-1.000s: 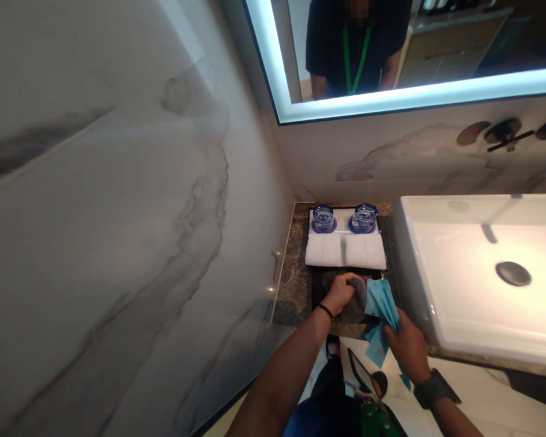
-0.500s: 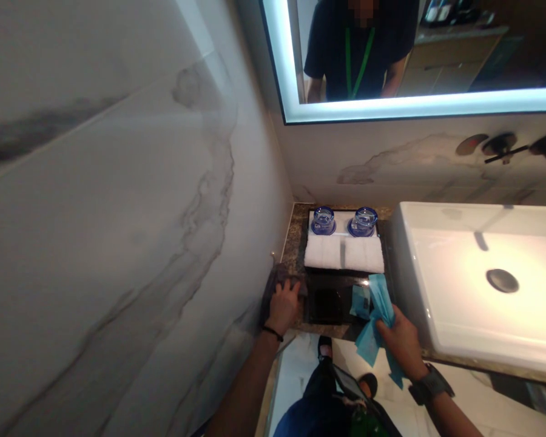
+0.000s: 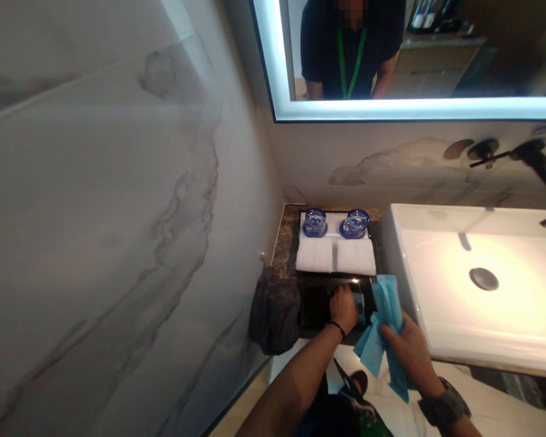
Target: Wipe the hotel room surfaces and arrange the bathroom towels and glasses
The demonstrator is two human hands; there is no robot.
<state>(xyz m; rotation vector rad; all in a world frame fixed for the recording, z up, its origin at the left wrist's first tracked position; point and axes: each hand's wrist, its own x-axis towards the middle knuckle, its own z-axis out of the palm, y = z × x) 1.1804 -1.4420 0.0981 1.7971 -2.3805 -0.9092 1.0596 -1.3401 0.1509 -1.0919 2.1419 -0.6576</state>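
Observation:
My right hand (image 3: 407,349) is closed on several light-blue flat packets (image 3: 386,300), which fan out above and below the fingers beside the basin. My left hand (image 3: 344,308) reaches down into the black tray (image 3: 313,321), its fingers bent and mostly hidden from me. Just to its right, another light-blue packet (image 3: 359,306) lies in the tray, partly covered by the hand. A dark grey cloth (image 3: 276,309) hangs over the counter's front edge at the left, with neither hand on it.
Behind the tray lie two rolled white towels (image 3: 315,255), with two upturned glasses (image 3: 355,224) on blue coasters farther back. The white basin (image 3: 418,303) borders the right side, under a black faucet (image 3: 539,158). A marble wall (image 3: 155,273) closes off the left; a lit mirror (image 3: 391,109) hangs above.
My left hand has left the grey cloth and moved right into the tray, beside the blue packet. My right hand still holds its packets. The view has shifted slightly right.

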